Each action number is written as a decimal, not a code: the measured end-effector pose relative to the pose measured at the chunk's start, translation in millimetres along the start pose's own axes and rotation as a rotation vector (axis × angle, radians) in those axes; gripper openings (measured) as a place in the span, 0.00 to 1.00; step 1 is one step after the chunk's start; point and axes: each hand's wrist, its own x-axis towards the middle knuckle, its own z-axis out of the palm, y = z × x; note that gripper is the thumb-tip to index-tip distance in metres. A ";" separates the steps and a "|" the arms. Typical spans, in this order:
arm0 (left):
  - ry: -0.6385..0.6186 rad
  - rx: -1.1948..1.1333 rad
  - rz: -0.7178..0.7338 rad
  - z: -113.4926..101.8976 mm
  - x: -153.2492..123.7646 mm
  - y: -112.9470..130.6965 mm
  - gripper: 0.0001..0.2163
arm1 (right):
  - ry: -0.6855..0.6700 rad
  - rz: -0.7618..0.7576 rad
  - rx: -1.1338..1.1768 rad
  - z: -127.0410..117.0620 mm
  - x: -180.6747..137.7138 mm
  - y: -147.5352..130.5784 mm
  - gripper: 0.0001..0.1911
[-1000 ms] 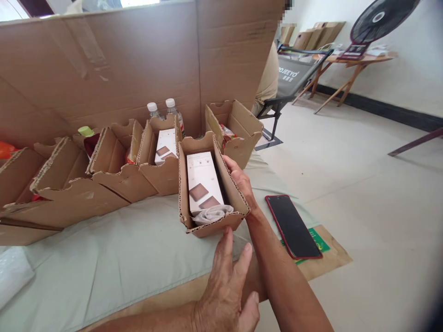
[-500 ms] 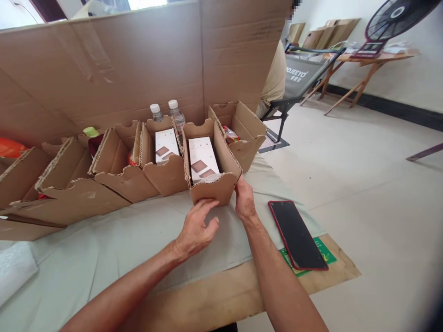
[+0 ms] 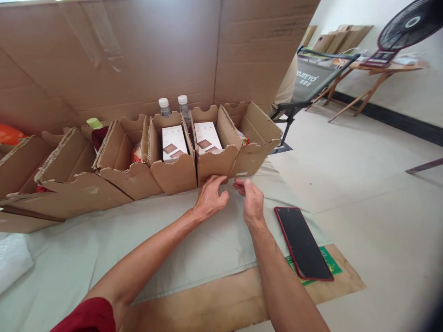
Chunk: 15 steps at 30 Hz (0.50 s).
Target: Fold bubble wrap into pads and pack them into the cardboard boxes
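A row of open cardboard bins stands on the cloth-covered table. The second bin from the right [image 3: 217, 162] holds a white box with brown squares [image 3: 207, 136]. At the foot of that bin's front wall, my left hand [image 3: 211, 198] is open, its fingertips at the cardboard and its thumb apart. My right hand [image 3: 253, 203] is just in front of the rightmost bin [image 3: 259, 157], off the cardboard, with loosely bent fingers and nothing seen in them. A similar white box [image 3: 173, 142] sits in the neighbouring bin [image 3: 175, 175] to the left.
Behind the bins rises a tall cardboard panel [image 3: 155, 55]. Two white-capped bottles [image 3: 183, 107] stand behind the row. A red-edged phone [image 3: 304, 244] lies at the right of the table. Beyond are a folding chair [image 3: 304, 85] with a seated person, and a fan [image 3: 398, 34].
The bin with the white box has moved back into line with its neighbours, against the rightmost bin. My right hand has come off its side and moved round to the front.
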 end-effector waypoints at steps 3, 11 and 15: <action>-0.021 -0.013 0.023 -6.4 -17.3 3.4 0.20 | -0.012 -0.071 -0.036 -0.7 -7.0 -10.6 0.22; -0.133 -0.020 -0.063 -59.2 -136.1 -0.3 0.17 | -0.257 -0.508 -0.525 28.0 -13.5 -104.2 0.27; -0.109 -0.050 -0.140 -86.3 -176.3 -6.2 0.16 | -0.364 -0.432 -1.113 45.7 18.5 -141.4 0.17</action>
